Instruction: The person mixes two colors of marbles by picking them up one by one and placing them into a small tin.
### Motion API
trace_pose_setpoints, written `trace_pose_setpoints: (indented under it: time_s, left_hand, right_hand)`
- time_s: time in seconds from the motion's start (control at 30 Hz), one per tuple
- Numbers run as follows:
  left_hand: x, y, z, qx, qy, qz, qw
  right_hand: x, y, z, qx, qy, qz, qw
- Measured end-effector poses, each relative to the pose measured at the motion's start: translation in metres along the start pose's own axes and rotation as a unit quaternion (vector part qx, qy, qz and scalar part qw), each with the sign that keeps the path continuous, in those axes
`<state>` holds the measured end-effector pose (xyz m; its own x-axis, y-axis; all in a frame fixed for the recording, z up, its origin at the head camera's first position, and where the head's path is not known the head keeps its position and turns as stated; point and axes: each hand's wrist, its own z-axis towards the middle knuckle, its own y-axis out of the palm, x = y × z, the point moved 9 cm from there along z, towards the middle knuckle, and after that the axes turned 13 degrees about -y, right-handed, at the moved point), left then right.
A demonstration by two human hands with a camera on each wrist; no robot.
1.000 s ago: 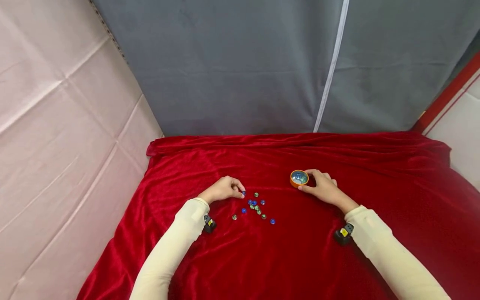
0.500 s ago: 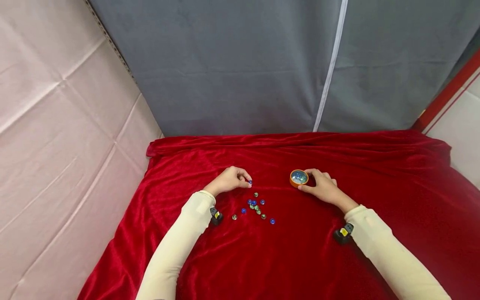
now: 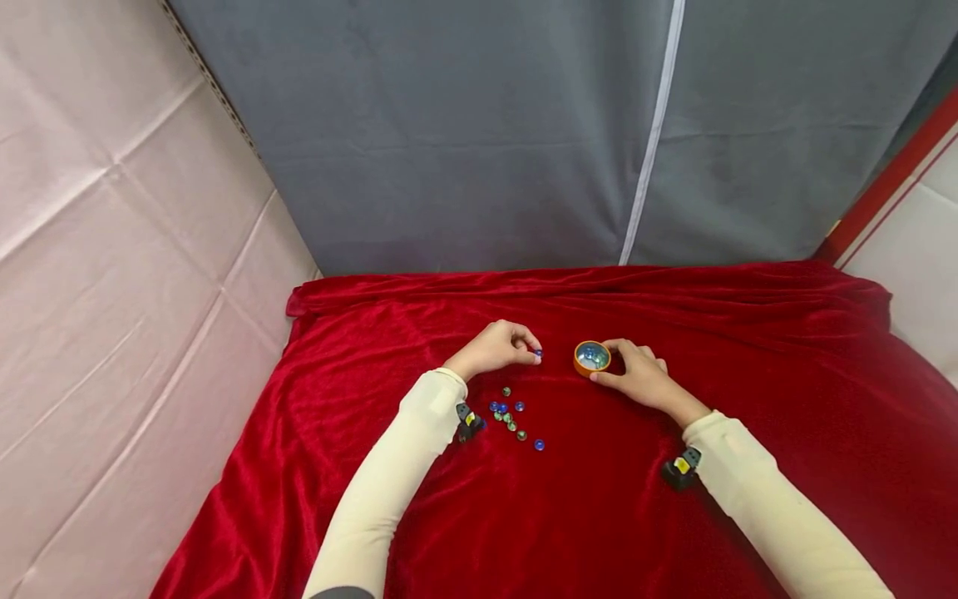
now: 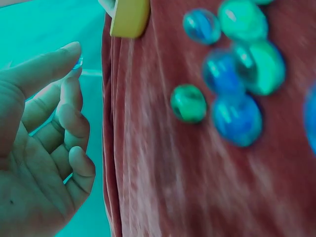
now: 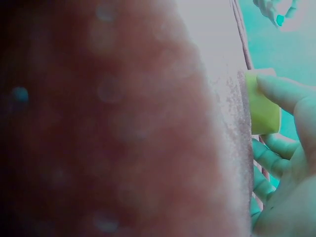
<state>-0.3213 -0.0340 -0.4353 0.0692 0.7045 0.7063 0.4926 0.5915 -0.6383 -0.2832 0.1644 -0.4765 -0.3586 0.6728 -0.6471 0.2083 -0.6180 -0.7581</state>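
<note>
Between its thumb and index finger my left hand (image 3: 497,348) pinches a blue marble (image 3: 538,353), raised left of a small round orange bowl (image 3: 582,370). Blue and grey-green glass shows inside the bowl. My right hand (image 3: 644,378) grips the bowl's right side, thumb in front and fingers behind. In the right wrist view the bowl (image 5: 264,112) looks yellow-green between thumb and fingers. Several loose marbles lie nearer the body, among them a green one (image 3: 506,391) and a blue one (image 3: 540,445). The left wrist camera partly hides marbles at that group's left.
A wrinkled red velvet cloth (image 3: 599,516) covers the table. Behind it hangs a grey curtain (image 3: 464,150), and a pale padded wall (image 3: 135,291) rises at the left. A red post (image 3: 891,187) stands at the right.
My left hand has lifted the blue marble away from the loose group and carried it right, towards the bowl. The right hand keeps its hold on the bowl.
</note>
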Motion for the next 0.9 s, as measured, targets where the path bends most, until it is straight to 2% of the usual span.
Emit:
trace_pose_setpoints:
  time_s: [0.4,0.77,0.9]
  left_hand:
    - [0.030,0.014,0.013,-0.011,0.021,-0.006,0.9997]
    - [0.041,0.032,0.020,-0.012,0.017,0.036,0.9991]
    - [0.043,0.036,0.022,-0.016,0.012,0.036,0.9992]
  right_hand:
    - [-0.002,-0.001,0.002,-0.004,0.001,-0.003,1.000]
    - [-0.006,0.005,0.001,-0.005,0.002,0.001,1.000]
    - [-0.008,0.007,0.002,-0.010,0.000,0.002,1.000]
